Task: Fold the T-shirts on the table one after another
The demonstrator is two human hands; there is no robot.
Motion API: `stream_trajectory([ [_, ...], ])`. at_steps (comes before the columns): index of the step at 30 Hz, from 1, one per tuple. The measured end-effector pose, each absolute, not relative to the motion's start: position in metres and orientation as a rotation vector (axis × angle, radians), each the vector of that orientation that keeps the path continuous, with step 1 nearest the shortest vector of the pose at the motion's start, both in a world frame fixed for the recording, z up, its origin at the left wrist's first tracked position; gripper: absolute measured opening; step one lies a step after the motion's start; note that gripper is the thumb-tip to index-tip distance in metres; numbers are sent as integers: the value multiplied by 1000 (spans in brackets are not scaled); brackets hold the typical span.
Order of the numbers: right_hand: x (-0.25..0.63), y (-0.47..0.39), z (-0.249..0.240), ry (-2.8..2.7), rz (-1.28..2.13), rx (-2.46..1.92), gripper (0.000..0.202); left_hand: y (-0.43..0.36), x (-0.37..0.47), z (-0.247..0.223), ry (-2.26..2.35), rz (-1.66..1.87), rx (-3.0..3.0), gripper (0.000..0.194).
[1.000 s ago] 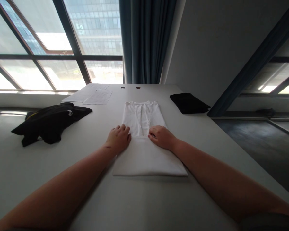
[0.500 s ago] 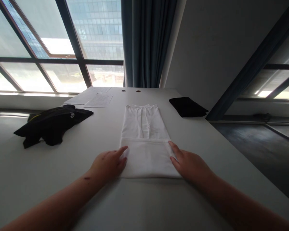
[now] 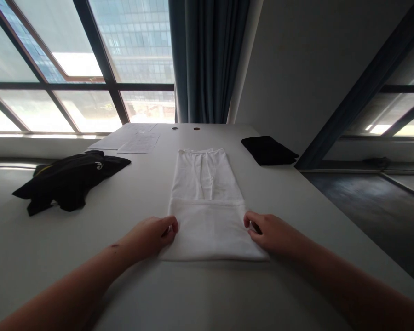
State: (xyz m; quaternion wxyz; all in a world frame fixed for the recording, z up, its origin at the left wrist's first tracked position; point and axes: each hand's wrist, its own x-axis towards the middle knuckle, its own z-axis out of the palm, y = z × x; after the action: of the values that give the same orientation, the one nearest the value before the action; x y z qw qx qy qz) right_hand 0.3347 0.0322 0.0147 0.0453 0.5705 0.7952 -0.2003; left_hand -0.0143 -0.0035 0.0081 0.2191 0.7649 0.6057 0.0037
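White drawstring pants (image 3: pixel 207 177) lie on the white table in front of me, waistband at the far end, with two cords running down from it. Their near part is folded back over itself, forming a smooth panel (image 3: pixel 209 232) with a hem across the middle. My left hand (image 3: pixel 158 234) is closed on the left edge of this panel, fingers curled in a pinch. At the right edge, my right hand (image 3: pixel 267 230) pinches the fabric in the same way, with a small gap showing between thumb and finger.
A crumpled black garment (image 3: pixel 69 179) lies on the table (image 3: pixel 207 299) to the left, and a folded black cloth (image 3: pixel 269 151) at the far right. Paper sheets (image 3: pixel 138 143) rest at the back left. Beyond are windows and a blue curtain (image 3: pixel 207 59).
My fingers, stretched over the folded panel before, are now curled in at its side edges. The panel's near end has spread wider. The view has shifted slightly.
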Motion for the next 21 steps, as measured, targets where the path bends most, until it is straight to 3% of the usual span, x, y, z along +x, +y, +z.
stream_trajectory([
  [4, 339, 26, 28, 2398, -804, 1616, 12, -8, -22, 20, 1425, -80, 1817, 13],
  [13, 346, 19, 29, 1798, -1521, 1069, 22, -18, -20, 32, 956, -528, 1451, 2],
  [18, 367, 48, 4, 1678, -1864, 1060, 40, -3, -37, 18, 902, -423, 1290, 25],
  [21, 379, 63, -4, 1746, -1953, 1164, 49, 5, -47, 18, 919, -393, 1300, 26],
])
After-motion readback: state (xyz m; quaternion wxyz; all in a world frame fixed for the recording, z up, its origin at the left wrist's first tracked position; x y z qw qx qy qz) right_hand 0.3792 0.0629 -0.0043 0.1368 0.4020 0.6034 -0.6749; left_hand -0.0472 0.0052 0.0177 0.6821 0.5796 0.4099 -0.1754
